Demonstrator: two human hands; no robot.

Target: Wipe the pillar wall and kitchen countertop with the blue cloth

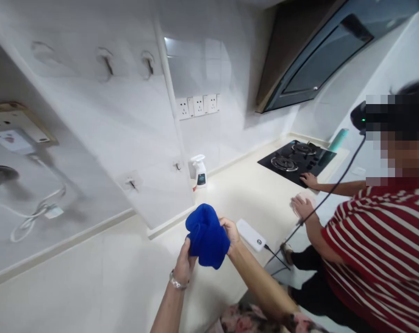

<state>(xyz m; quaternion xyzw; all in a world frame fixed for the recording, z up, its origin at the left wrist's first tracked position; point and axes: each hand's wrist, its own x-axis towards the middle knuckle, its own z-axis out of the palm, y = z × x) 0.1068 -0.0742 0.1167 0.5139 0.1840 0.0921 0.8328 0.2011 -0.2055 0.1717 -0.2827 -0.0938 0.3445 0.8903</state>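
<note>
One blue cloth (209,238) is held bunched just below the frame's centre, gripped between the left hand (186,262) and the right hand (232,233). One spray bottle (200,173) and one white power bank (249,233) are carried by the counter (247,194); two burners (284,163) are seen right of centre.

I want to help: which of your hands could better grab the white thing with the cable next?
Probably your right hand: it looks nearer the white device than your left hand does, though both hold the blue cloth.

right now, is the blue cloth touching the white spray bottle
Apart: the head view shows pale countertop between the blue cloth and the white spray bottle.
</note>
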